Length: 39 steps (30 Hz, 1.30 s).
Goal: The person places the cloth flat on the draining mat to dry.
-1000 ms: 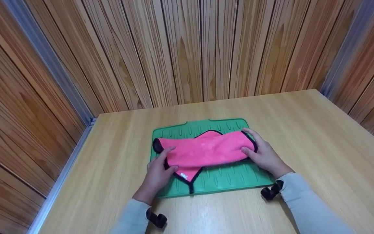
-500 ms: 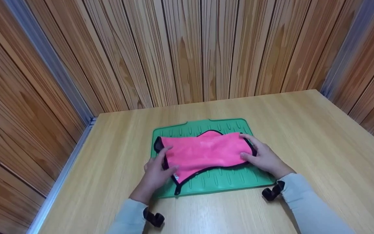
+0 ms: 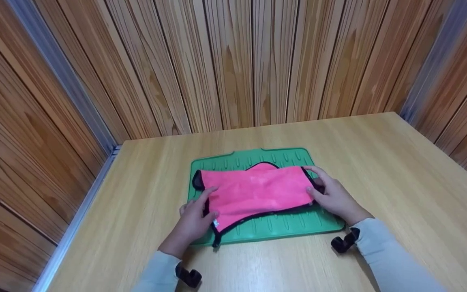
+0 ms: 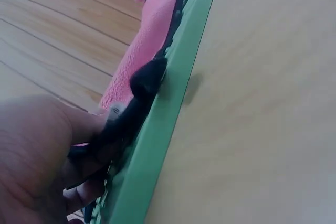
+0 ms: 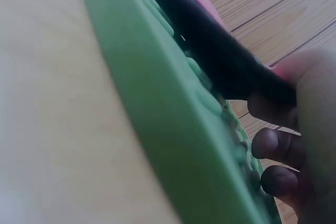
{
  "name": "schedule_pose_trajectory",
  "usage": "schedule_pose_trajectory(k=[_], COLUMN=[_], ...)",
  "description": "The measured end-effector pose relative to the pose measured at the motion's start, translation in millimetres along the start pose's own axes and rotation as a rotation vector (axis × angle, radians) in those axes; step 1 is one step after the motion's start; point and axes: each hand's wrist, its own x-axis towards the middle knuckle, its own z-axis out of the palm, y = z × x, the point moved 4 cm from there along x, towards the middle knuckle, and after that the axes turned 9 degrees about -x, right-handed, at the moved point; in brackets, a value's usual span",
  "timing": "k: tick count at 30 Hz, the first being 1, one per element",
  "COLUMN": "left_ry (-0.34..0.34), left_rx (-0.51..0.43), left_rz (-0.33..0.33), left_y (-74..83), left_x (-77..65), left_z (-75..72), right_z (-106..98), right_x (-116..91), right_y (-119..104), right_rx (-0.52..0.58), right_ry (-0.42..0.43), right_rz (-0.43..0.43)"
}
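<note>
A bright pink cloth (image 3: 258, 188) with black edging lies folded over a green ridged mat (image 3: 286, 222). My left hand (image 3: 193, 221) pinches its left edge, thumb on top and other fingers underneath. Close to that thumb are a small white label (image 3: 216, 223) and a black loop (image 3: 217, 240) at the front left corner. On the opposite side my right hand (image 3: 335, 196) grips the right edge between thumb and fingers. The right wrist view shows the cloth's dark underside (image 5: 210, 51) lifted slightly off the mat there. A rounded pink flap (image 3: 262, 166) shows behind the upper layer.
The mat rests on a light wooden table (image 3: 379, 170). Wood-panelled walls (image 3: 237, 61) stand behind and at both sides, with a metal strip (image 3: 79, 219) along the left. A black band with a knob (image 3: 345, 241) is worn on each wrist.
The cloth's front part has been spread flatter, and the loop corner has swung left toward my left hand. My left hand has shifted slightly left, my right slightly right.
</note>
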Motion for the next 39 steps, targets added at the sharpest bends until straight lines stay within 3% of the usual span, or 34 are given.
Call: schedule_pose_trajectory(k=[5, 15, 22, 34, 39], left_ry=[-0.003, 0.006, -0.034, -0.121, -0.131], left_rx=[-0.033, -0.008, -0.008, -0.033, -0.052], left_rz=[0.030, -0.049, -0.025, -0.008, -0.098], left_y=[-5.2, -11.9, -15.3, -17.3, -20.3], left_x=[-0.5, -3.7, -3.6, -4.0, -2.3], left_z=[-8.2, -15.1, -17.8, -24.9, -25.2], right_z=[-2.2, -0.6, -0.5, -2.6, -3.4], right_x=[-5.7, -16.2, -18.0, -21.7, -19.8], right_y=[-0.4, -0.9, -4.7, -10.9, -9.4], right_rx=[-0.017, -0.023, -0.016, 0.003, 0.002], right_ry=[-0.034, -0.165, -0.258, -0.339, -0.352], right_rz=[-0.047, -0.049, -0.039, -0.045, 0.005])
